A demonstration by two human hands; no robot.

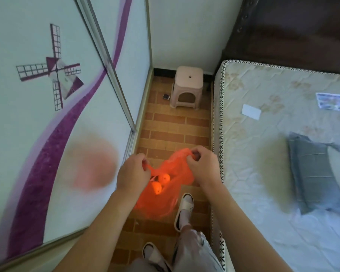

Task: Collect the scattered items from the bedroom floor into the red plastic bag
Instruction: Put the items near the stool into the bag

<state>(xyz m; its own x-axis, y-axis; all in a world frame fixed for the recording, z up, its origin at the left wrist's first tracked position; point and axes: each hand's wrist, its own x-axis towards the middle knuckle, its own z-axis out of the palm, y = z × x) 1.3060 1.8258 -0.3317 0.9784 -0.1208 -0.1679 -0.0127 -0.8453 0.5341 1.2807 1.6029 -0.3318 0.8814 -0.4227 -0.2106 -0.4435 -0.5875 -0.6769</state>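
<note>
Two hands hold the red plastic bag open above the tiled floor, in the narrow aisle between the wardrobe and the bed. Furthest left stands the sliding wardrobe door with its windmill print, the bag's colour glowing faintly in its sheen. Next comes the left hand, fingers curled and pinching a gathered strip of the bag's rim. Between the hands the mouth of the bag sags open, and inside lie two orange balls, close together near the left side. The right hand pinches the opposite edge of the rim, its fingertips bunching the film into a twist. Below it a foot in a white slipper stands just beside the bag's hanging bottom. To the right runs the mattress with a grey pillow.

Thin film like this looks very light, soft and floppy; it will likely collapse shut unless both edges are kept apart, and it may slip or stretch under a tight pinch. The rim or handle loops seem the sound places to grip. The balls appear light and prone to rolling. Ahead, a small dark item lies on the floor just left of the plastic stool.
</note>
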